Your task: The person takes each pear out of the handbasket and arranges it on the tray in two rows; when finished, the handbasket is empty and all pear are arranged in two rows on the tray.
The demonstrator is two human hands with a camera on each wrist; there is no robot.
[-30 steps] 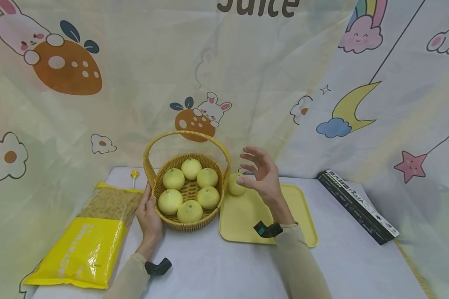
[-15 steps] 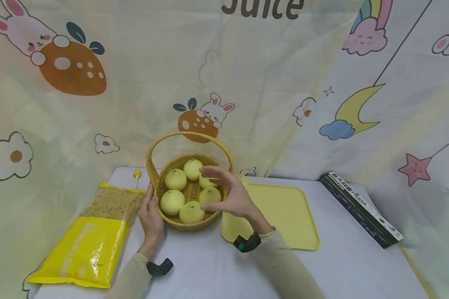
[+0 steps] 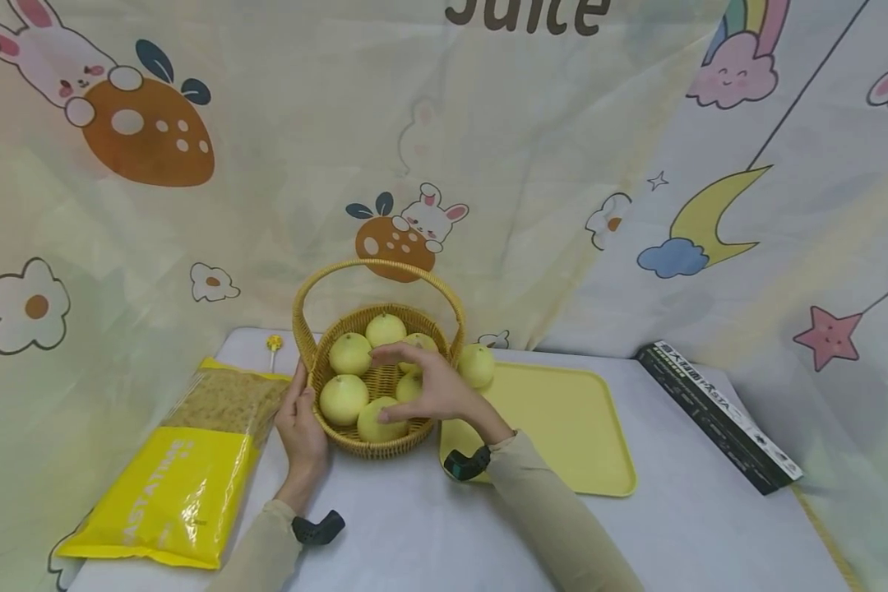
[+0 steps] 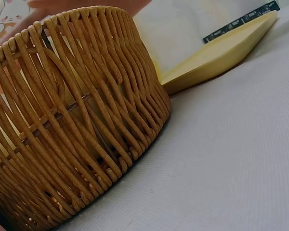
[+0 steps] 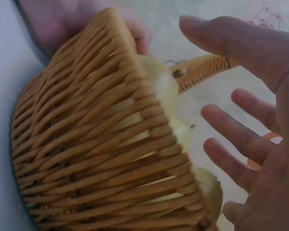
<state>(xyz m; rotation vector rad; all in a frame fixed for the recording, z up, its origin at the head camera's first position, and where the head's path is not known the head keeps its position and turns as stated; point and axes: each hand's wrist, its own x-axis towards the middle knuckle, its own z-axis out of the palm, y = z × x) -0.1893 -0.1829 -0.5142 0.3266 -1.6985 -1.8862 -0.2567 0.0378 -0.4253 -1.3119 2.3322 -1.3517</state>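
Note:
A wicker basket (image 3: 386,450) with a tall arched handle holds several pale yellow-green pears (image 3: 344,400), seen from above in the head view. My left hand (image 3: 301,436) holds the basket's left side. Over the right part of the basket hovers my right hand (image 3: 437,390), fingers spread and thumb apart, nothing gripped; it hides some of the pears. In the right wrist view its fingers (image 5: 241,132) stand clear of the basket rim. Another pear (image 3: 477,366) sits at the back left of the yellow tray (image 3: 562,427), just right of the basket.
A yellow pasta bag (image 3: 170,477) lies at the left, close to my left hand. Behind it is a small yellow lollipop (image 3: 275,344). A long black-and-white box (image 3: 718,415) lies at the right. A printed cloth (image 3: 525,164) hangs behind the table.
My right hand has moved left, from beside the pear on the tray to above the basket, and a little lower. The left hand stays at the basket; the view has shifted slightly.

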